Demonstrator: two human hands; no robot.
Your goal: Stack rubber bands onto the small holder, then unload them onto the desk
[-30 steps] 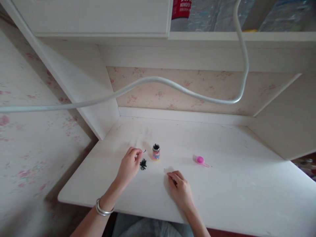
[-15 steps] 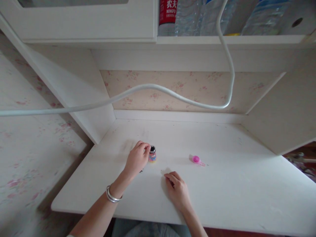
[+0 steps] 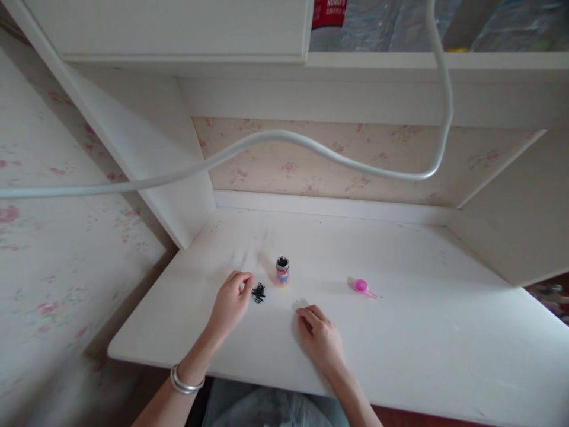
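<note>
A small clear jar (image 3: 282,276) stands upright without a lid, coloured pieces in its lower part and black ones at its mouth. Left of it, a pile of thin black loops, like small hair elastics (image 3: 258,292), lies on the desk. My left hand (image 3: 232,299) is beside the pile, thumb and fingers pinched together; anything between them is too small to make out. My right hand (image 3: 320,338) rests on the desk to the right, fingers curled in, and whatever they may hold is hidden. A pink cap with a strap (image 3: 361,286) lies farther right.
The white desk (image 3: 413,344) has side panels and a low back ledge. A white cable (image 3: 284,136) hangs across the view above it. Plastic bottles (image 3: 368,26) fill the overhead shelf. Floral wallpaper (image 3: 35,267) covers the wall at left.
My left hand has moved from the jar's mouth down and left to the black elastics, uncovering the pile and jar. My right hand stays in place. The view has shifted slightly.
</note>
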